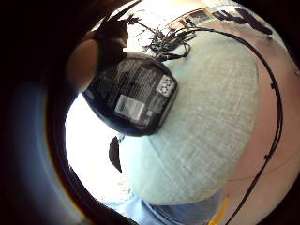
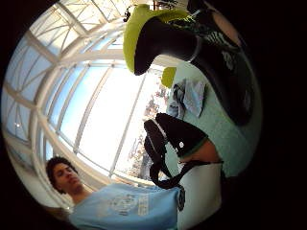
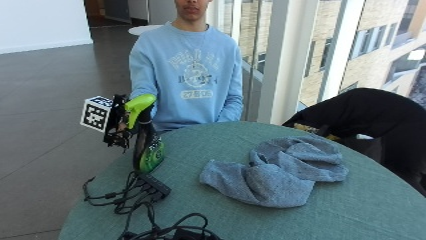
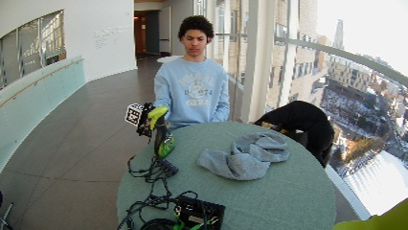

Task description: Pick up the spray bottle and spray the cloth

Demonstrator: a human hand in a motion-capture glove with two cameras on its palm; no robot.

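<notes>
Spray bottle [image 3: 148, 145] stands at table edge [image 3: 100, 175], gripped by hand [image 3: 123, 125]; cloth [image 3: 276, 172] lies apart.

Spray bottle [image 3: 148, 145]: black body, lime-green trigger head, green-and-black patterned label, white print block on the back. Cloth [image 3: 279, 170]: grey-blue, plain. Tabletop [image 3: 373, 210]: pale green woven fabric. Right hand [image 3: 120, 122]: black glove. Sweatshirt [image 3: 190, 75]: light blue, white print.
</notes>
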